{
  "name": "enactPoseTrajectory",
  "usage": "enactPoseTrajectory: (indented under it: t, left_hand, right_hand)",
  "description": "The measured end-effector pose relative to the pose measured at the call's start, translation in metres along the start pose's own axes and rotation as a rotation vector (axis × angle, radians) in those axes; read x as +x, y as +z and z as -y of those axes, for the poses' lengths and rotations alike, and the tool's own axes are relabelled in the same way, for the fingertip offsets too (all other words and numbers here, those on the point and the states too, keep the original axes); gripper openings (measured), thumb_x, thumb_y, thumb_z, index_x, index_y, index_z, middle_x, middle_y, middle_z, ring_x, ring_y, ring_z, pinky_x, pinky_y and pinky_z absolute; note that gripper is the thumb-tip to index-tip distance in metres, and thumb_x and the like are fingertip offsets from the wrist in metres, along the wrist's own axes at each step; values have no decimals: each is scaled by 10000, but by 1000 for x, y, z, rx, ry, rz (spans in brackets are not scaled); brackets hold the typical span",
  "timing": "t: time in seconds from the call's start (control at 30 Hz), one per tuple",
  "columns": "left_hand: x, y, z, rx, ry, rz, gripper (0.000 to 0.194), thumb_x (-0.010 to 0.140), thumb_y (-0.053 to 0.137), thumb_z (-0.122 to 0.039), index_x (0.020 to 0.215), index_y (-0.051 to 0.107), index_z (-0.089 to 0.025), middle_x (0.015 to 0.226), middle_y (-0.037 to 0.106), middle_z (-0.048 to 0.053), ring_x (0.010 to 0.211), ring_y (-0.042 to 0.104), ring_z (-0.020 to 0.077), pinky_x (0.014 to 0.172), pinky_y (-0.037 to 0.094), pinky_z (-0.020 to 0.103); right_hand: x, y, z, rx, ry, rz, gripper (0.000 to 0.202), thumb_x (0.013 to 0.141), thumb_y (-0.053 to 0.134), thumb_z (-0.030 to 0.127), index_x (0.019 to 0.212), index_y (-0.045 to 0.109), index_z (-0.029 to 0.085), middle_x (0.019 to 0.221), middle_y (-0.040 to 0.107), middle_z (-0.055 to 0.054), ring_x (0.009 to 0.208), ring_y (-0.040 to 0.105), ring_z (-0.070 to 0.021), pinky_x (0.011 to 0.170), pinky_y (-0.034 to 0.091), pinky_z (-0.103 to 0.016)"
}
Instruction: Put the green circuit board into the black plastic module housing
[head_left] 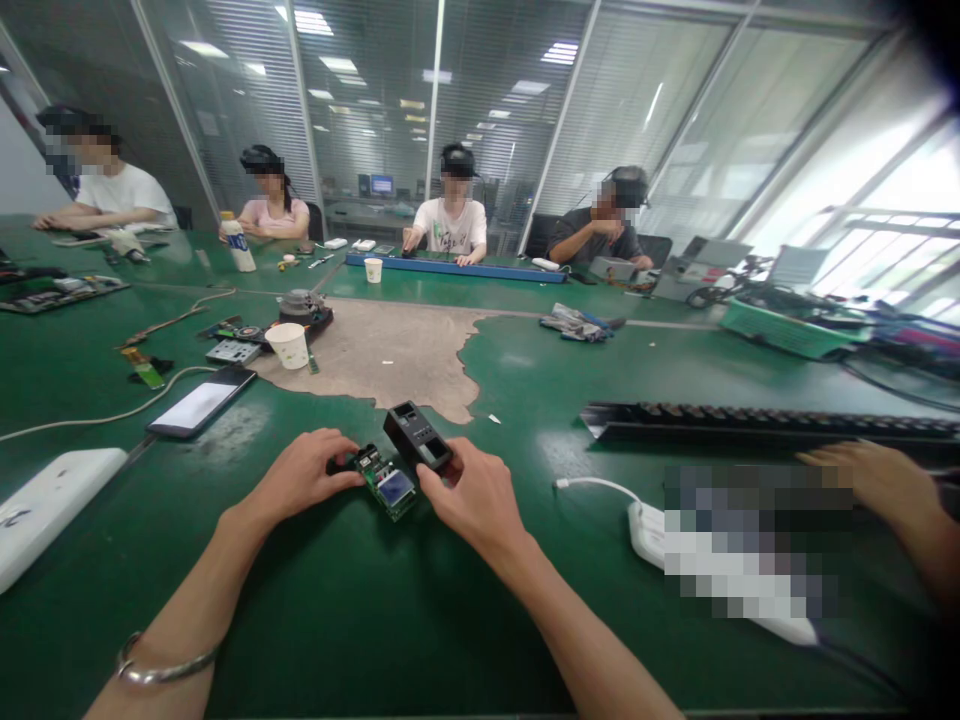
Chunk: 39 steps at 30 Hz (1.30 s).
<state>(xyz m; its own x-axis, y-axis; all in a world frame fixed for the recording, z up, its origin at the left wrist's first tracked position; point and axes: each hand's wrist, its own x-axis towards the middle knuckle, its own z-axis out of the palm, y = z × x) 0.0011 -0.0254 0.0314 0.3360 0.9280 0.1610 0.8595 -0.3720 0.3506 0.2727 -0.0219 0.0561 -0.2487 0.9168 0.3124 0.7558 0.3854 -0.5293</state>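
Note:
My left hand (311,472) pinches the left edge of a small green circuit board (386,485) that bears a bluish screen. In my right hand (478,492) is a black plastic case (416,438) with rectangular openings, gripped at its lower right end and tilted. The case is just above and to the right of the board, close beside it. Both are low over the green table (360,630); whether the board rests on the table I cannot tell.
A phone (202,402), a white power strip (56,505) and a paper cup (289,346) stand left. At right are a black rail (750,425), a white adapter (649,530) and another person's hand (874,480). Several people sit across the table.

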Motion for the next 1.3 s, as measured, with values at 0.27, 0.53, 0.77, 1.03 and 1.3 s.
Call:
enactPoseTrajectory:
  t: [0.27, 0.53, 0.77, 1.03, 1.3]
  left_hand:
    - [1, 1, 1, -2, -2, -9, 351, 843, 636, -547, 970, 689, -225, 859, 646, 28, 808, 571, 187, 701, 400, 292]
    - [0, 0, -3, -3, -7, -26, 331, 851, 632, -537, 922, 686, -219, 818, 636, 25, 776, 557, 177, 688, 399, 297]
    - [1, 2, -1, -15, -5, -24, 327, 846, 637, -535, 858, 659, -208, 810, 625, 19, 767, 548, 172, 678, 385, 293]
    - [0, 0, -2, -13, -31, -13, 368, 843, 640, -543, 738, 612, -192, 747, 608, 10, 708, 523, 160, 637, 352, 273]
    - [0, 1, -1, 37, -28, -12, 426, 853, 598, -582, 695, 580, -187, 714, 591, 13, 679, 510, 157, 616, 322, 273]
  right_hand:
    - [4, -3, -9, -369, 126, 146, 340, 822, 561, 483, 904, 620, 158, 803, 693, -134, 746, 680, -284, 646, 423, -336]
    - [4, -10, -16, -380, 51, 178, 491, 763, 648, 607, 972, 613, 163, 886, 695, -130, 810, 678, -298, 653, 457, -358]
    - [7, -8, -19, -312, 56, 101, 330, 766, 655, 506, 738, 618, 179, 722, 667, -99, 634, 632, -226, 559, 401, -309]
    - [-4, -12, 9, 95, -40, 37, 277, 833, 614, 455, 714, 595, 205, 612, 616, 15, 551, 549, -128, 543, 362, -248]
    - [-15, 7, 20, 26, -121, 20, 304, 809, 647, 482, 724, 560, 203, 680, 631, -4, 590, 563, -141, 565, 361, -259]
